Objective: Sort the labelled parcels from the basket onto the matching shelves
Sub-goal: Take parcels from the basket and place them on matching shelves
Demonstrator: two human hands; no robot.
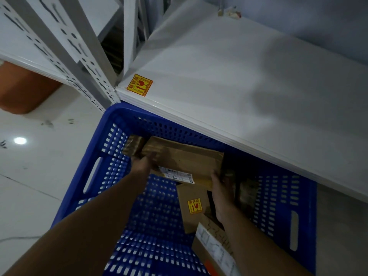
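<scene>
Your parcel lies at the far end of the basket, close below the front edge of the shelf. Its long axis runs across you, from hand to hand. Your left hand grips its left end and your right hand its near right corner, fingers curled on the cardboard, though blur hides finer detail. Both forearms reach forward and down. Judged next: lift up and forward to clear that edge.

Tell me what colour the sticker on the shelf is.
The sticker is yellow with red markings; the head view shows it.
</scene>
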